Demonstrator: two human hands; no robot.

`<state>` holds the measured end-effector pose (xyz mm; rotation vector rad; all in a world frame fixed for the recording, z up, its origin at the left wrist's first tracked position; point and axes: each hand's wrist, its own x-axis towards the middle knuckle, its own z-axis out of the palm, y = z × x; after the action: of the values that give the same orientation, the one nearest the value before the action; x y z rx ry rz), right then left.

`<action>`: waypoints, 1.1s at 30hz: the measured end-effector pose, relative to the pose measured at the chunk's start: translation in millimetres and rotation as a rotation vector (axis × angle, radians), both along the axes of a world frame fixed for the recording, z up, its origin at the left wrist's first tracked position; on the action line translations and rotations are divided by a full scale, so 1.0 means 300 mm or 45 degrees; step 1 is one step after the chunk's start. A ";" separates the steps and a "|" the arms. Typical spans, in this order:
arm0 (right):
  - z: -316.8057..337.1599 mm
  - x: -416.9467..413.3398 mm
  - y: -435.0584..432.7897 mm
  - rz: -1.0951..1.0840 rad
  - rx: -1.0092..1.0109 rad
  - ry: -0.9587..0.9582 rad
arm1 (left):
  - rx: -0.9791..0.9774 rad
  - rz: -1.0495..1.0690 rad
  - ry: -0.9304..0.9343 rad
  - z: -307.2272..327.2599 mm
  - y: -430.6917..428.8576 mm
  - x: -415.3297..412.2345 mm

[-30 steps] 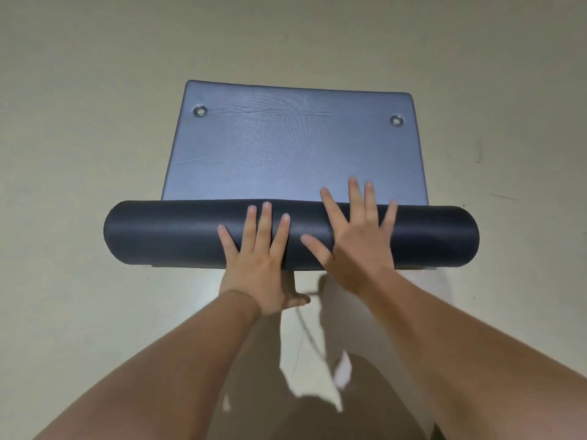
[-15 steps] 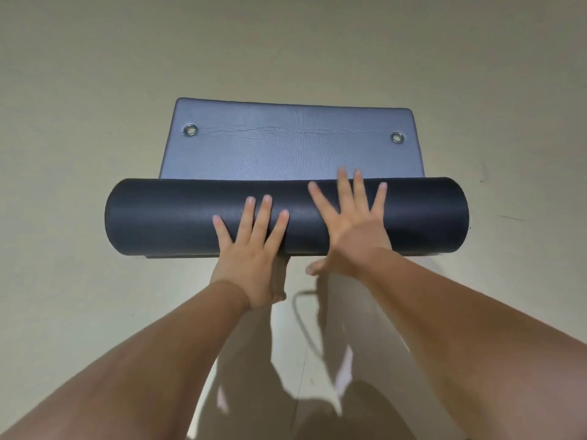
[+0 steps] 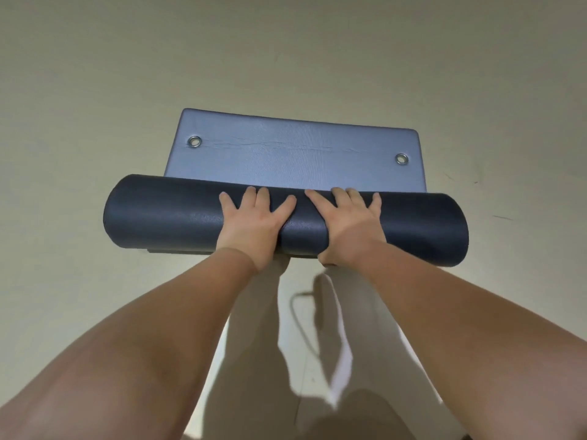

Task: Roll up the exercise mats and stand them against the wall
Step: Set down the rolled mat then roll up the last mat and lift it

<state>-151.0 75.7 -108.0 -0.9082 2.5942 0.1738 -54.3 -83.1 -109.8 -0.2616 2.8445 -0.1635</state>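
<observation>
Open floor (image 3: 79, 90) on both sides and beyond, mat roll (image 3: 165, 217) lying crosswise ahead, flat mat tail (image 3: 295, 160) past it.

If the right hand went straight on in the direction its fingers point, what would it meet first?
The right hand lies over the mat roll; straight ahead it would likely meet the flat unrolled mat end first, though depth is unclear.
</observation>
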 end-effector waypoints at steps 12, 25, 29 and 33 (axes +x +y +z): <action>0.057 0.378 0.239 -0.177 -0.175 0.015 | 0.507 0.035 -0.551 0.175 0.082 0.052; 0.052 0.143 0.090 -0.207 -0.074 0.070 | 0.293 0.361 0.216 0.103 0.121 0.219; 0.022 0.162 0.096 -0.200 -0.413 0.169 | 0.218 0.242 -0.021 0.020 0.179 0.252; -0.067 0.250 0.145 0.014 -0.490 0.306 | 0.176 0.226 -0.119 0.002 0.122 0.145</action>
<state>-76.1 119.4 -128.1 -1.0884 2.9045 -0.2379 -10.9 -46.5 -109.3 -0.4616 2.7074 0.0554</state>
